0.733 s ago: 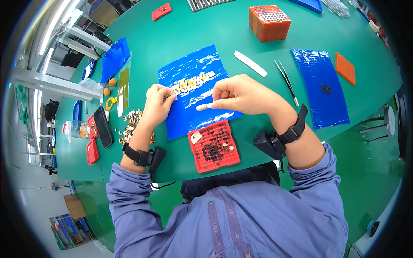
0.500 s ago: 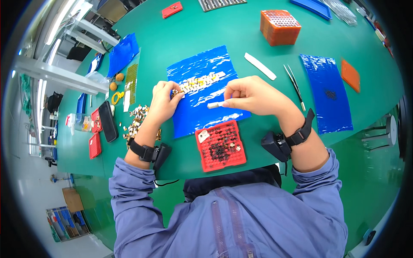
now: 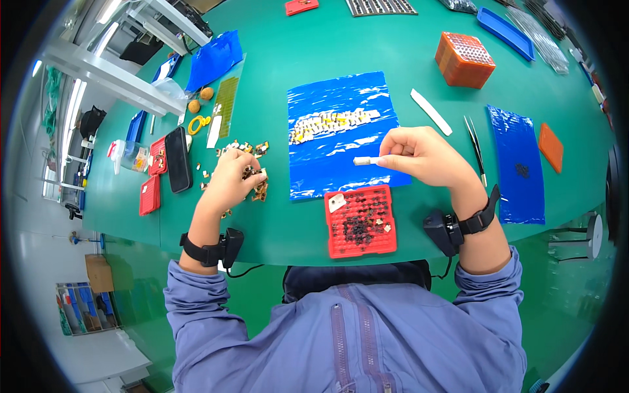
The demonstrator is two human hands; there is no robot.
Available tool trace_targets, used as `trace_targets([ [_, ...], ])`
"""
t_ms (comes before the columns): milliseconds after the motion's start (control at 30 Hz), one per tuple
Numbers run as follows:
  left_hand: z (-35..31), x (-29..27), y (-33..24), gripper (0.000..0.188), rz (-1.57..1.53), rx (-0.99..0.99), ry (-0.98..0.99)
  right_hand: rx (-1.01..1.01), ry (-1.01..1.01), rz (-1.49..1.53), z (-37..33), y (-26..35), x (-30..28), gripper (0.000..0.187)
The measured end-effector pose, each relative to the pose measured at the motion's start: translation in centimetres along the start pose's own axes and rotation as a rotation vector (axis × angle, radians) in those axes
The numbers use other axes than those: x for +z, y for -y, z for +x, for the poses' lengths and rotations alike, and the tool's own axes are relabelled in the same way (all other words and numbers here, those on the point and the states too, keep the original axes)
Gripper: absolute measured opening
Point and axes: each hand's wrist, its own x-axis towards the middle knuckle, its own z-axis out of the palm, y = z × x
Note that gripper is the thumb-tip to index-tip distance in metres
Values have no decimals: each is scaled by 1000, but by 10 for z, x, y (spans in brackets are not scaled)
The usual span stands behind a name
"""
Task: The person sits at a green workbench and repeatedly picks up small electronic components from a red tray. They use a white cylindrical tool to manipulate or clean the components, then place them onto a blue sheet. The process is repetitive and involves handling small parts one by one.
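Observation:
At the loose pile of small gold-and-white parts [image 3: 261,188], my left hand [image 3: 229,180] has its fingers curled, with a few dark and gold bits between thumb and forefinger. My right hand [image 3: 422,157] pinches a short whitish stick [image 3: 362,161] above the right part of a shiny blue sheet [image 3: 341,177]. Across that sheet lies a slanting band of small white-and-yellow parts [image 3: 334,123], set close together. Just in front of the sheet, a red tray [image 3: 360,249] carries many tiny black pieces and some white scraps.
Tweezers [image 3: 476,147], a white strip [image 3: 431,112] and a second blue sheet [image 3: 517,177] lie to the right. An orange tray stack [image 3: 464,62] stands behind. A black phone [image 3: 178,160], small red trays [image 3: 150,195] and yellow rings [image 3: 198,124] are on the left.
My left hand has moved from the blue sheet's left edge back to the loose pile. My right hand keeps the stick above the sheet. The whole view has shifted somewhat.

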Motion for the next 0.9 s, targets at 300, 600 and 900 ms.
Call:
trace_targets([
  [300, 0, 5, 2, 12, -105, 34, -89, 7, 9, 57, 1, -4, 1, 17],
  [600, -4, -12, -37, 21, -545, -141, -26, -63, 125, -9, -6, 13, 1, 17],
  [900, -2, 2, -101, 8, -1280, 24, 200, -125, 172, 99, -11, 22, 3, 15],
])
